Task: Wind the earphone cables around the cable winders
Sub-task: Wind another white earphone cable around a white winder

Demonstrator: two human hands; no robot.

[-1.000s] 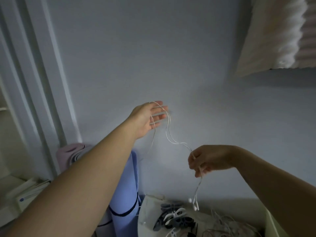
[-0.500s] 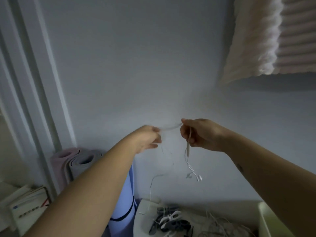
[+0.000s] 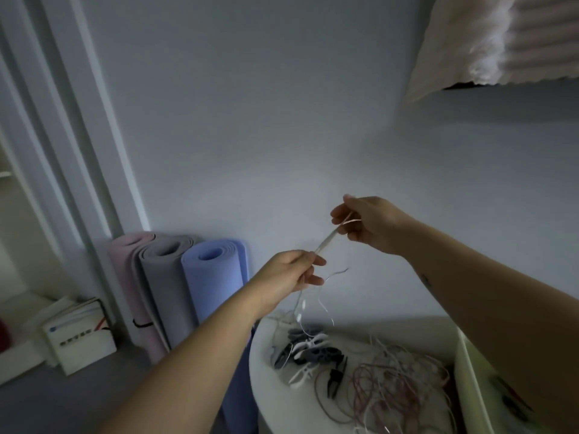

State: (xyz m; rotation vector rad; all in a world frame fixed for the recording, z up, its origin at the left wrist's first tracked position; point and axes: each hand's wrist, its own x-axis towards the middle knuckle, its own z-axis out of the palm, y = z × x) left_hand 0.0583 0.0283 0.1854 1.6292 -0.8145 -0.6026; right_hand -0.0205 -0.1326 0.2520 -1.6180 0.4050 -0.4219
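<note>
1. Head view, centre of the frame: both bare hands are holding up one white earphone cable in front of a pale wall.
2. The right hand, right of centre, is pinching the upper end of the cable, thumb and fingers closed together on it.
3. The left hand, lower and just left of it, is gripping the same cable farther down, fingers closed around it.
4. Between the two hands the cable is running as a short, blurred diagonal stretch; the hands are sitting near each other but apart.
5. Below the left hand the rest of the cable is hanging in loose loops, reaching down toward the round white table at the lower centre of the frame; whether its end is touching the tabletop cannot be told.
6. On the table, a small heap of grey, white and black cable winders is lying below the hanging cable.
7. Just right of the winders, a tangled pile of white and pinkish cables is spreading across the tabletop toward the lower right.
8. In the lower left, three rolled mats are standing upright against the wall beside a white door frame: a pink mat, a grey mat and a blue mat.
9. At the upper right corner, a ribbed, fluffy pale textile is hanging into the frame.
</note>
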